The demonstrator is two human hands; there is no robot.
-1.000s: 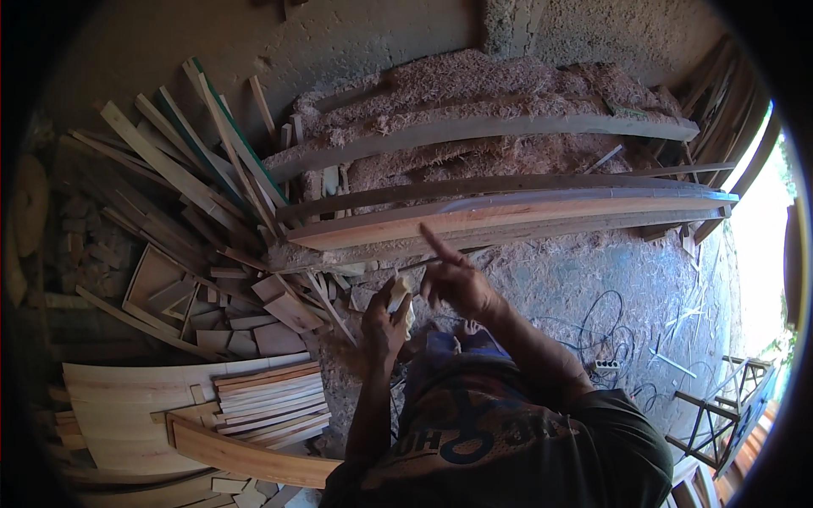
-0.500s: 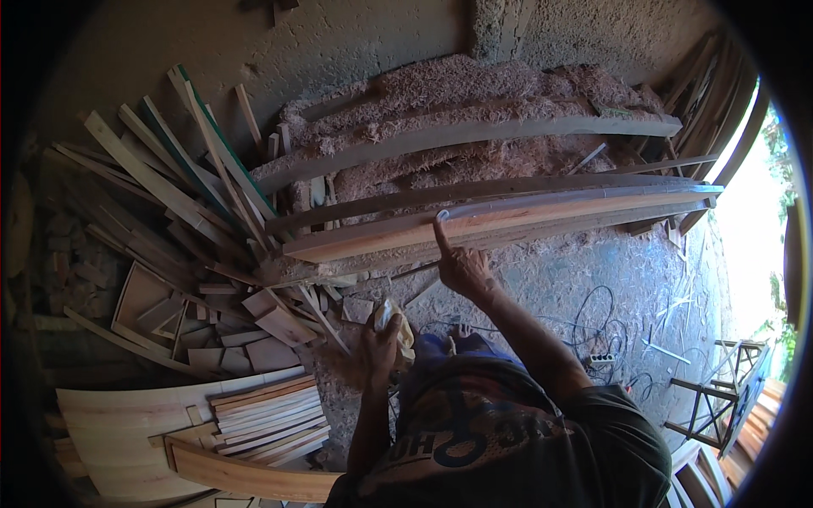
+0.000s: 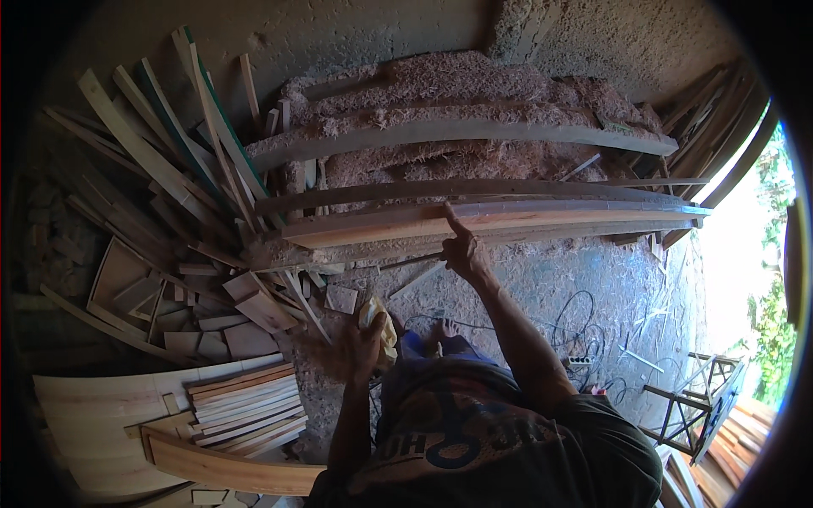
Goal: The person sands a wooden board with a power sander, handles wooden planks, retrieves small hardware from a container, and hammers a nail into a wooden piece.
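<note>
Nearest the plank (image 3: 474, 218), my left hand (image 3: 360, 347) is curled around a yellowish wad (image 3: 381, 326), below it and well apart. Further out, my right hand (image 3: 464, 250) has 1 finger pointing, its tip touching the plank's near edge, the others folded. I judge a splinter likely there, and the cable (image 3: 584, 317) underfoot could trip me.

The left hand (image 3: 360, 343) hides most of its pale object (image 3: 381, 326).
</note>
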